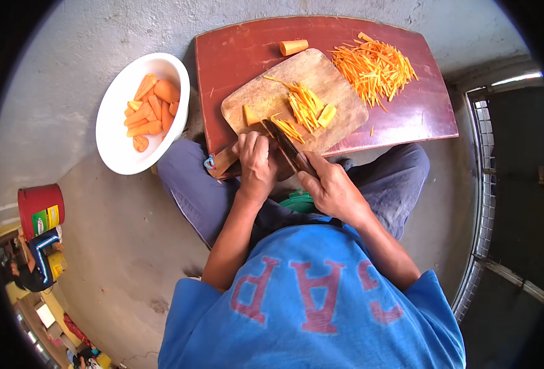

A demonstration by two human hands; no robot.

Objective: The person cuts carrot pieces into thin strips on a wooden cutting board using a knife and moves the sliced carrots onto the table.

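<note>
My right hand (331, 187) is closed round the handle of a dark-bladed knife (284, 142), whose blade lies over the lower edge of the wooden cutting board (339, 126). Left of the blade, my left hand (256, 161) has its fingers curled at the board's edge; what they hold, if anything, is hidden. Thin carrot strips (304, 106) lie on the board above the knife, with a carrot piece (250, 115) near my left fingers and another (327, 115) right of the strips.
A red table (223, 52) bears the board, a heap of carrot shreds (376, 69) and a carrot chunk (293, 47). On the left stands a white basin (109, 126) with peeled carrots. Farther off are a red bucket (41, 208) and a person (37, 261).
</note>
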